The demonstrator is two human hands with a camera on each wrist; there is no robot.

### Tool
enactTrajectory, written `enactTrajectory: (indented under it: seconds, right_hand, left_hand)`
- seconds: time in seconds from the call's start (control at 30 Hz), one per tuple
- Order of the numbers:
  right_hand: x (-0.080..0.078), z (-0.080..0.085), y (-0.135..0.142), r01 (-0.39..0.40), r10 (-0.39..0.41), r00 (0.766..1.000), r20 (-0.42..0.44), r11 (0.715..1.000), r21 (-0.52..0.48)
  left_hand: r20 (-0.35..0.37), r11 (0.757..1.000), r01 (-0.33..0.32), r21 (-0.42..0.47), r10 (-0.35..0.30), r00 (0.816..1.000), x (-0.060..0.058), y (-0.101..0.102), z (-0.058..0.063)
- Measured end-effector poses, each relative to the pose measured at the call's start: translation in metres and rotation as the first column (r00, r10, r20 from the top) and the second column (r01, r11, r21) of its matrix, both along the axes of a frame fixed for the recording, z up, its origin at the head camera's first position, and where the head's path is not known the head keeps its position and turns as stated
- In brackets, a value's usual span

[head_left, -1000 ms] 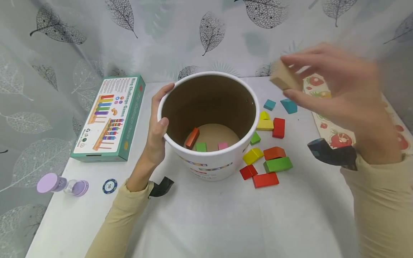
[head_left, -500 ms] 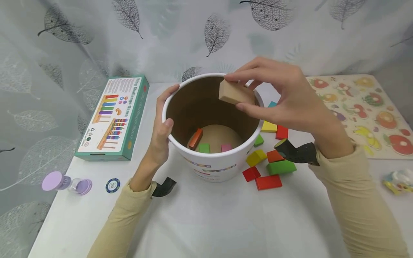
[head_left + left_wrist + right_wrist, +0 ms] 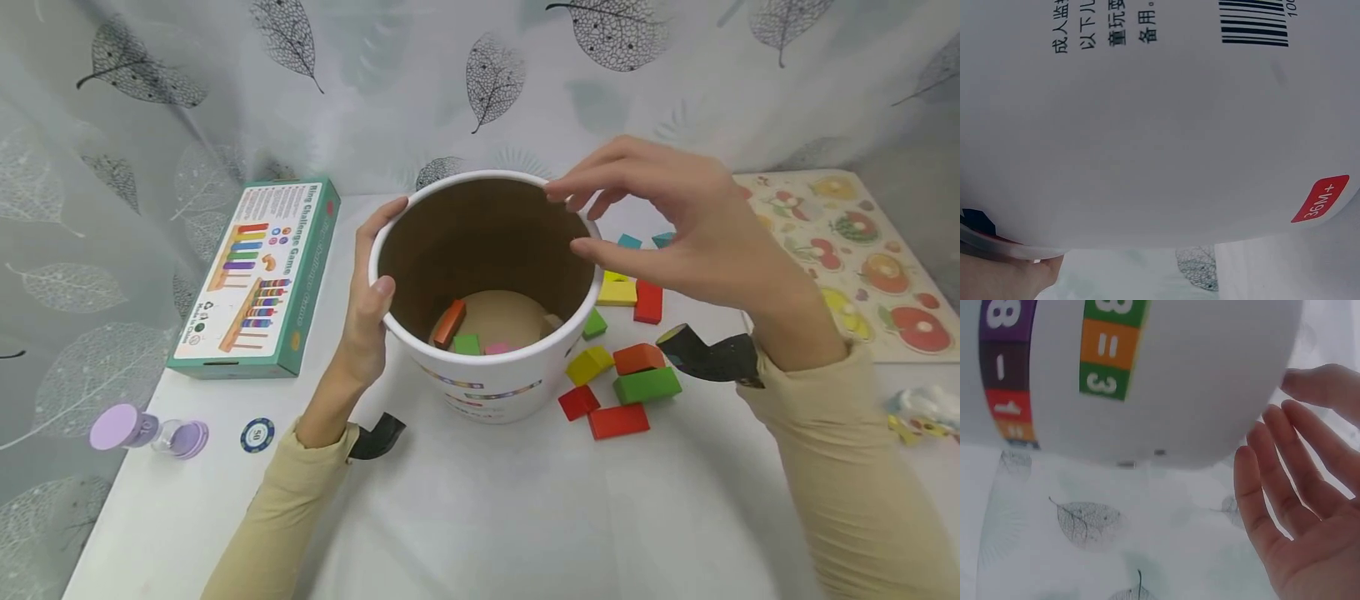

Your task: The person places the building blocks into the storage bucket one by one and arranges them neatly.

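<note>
the right hand [image 3: 675, 221] has let go: half a second ago it pinched a plain wooden block over the bucket [image 3: 495, 406], and now its grip is released, thumb and fingers apart with nothing between them, by the right side of the bucket's rim. the plain wooden block [image 3: 551, 322] lies at the bottom of the bucket on the right, partly hidden by the near wall. the pink block [image 3: 496, 349] sits closer to the small green block [image 3: 467, 344] than it did, probably nudged by the drop, while the orange-red block [image 3: 449, 323] leans at the left as before.

the left hand [image 3: 362, 321] keeps grasping the bucket's left rim, thumb hooked over the edge, so the bucket stays upright on the bench [image 3: 480, 517].

for the work in hand, this counts as one more piece inside, and the right hand is free again. a loose scatter remains outside on the right, among it the long green block [image 3: 647, 386], the yellow prism [image 3: 589, 365] and the long red block [image 3: 618, 421].
</note>
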State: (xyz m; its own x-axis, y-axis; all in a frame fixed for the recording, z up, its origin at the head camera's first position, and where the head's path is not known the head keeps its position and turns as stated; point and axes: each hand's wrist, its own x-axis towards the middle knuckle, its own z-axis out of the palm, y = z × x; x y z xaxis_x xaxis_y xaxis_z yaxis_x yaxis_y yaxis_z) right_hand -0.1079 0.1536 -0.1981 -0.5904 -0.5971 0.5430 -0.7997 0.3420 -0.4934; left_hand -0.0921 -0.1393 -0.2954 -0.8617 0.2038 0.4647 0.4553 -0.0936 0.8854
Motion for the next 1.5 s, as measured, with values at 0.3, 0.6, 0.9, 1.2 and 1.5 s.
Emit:
enactTrajectory:
  seconds: [0.3, 0.6, 0.9, 1.2, 1.5]
  right_hand:
    - [0.010, -0.022, 0.046, 0.150, -0.149, 0.989, -0.020, 0.983, 0.106]
    - [0.028, -0.091, 0.081, -0.023, -0.044, 0.962, 0.271, 0.971, 0.239]
    - [0.046, -0.130, 0.089, -0.009, -0.162, 0.923, 0.348, 0.898, 0.441]
    - [0.045, -0.138, 0.082, 0.043, -0.197, 0.940, 0.279, 0.878, 0.476]
    - [0.032, -0.139, 0.085, 0.149, -0.320, 0.909, 0.265, 0.847, 0.510]
  left_hand:
    - [0.007, 1.000, 0.014, 0.017, -0.014, 1.000, 0.000, 0.000, 0.001]
    - [0.006, 1.000, 0.014, 0.015, -0.015, 1.000, 0.000, 0.001, 0.000]
    - [0.009, 0.999, 0.024, 0.035, -0.025, 1.000, 0.001, 0.001, 0.003]
    - [0.003, 0.998, 0.032, 0.048, -0.033, 0.999, 0.001, 0.003, 0.004]
    - [0.007, 0.999, 0.029, 0.045, -0.030, 1.000, 0.000, 0.001, 0.002]
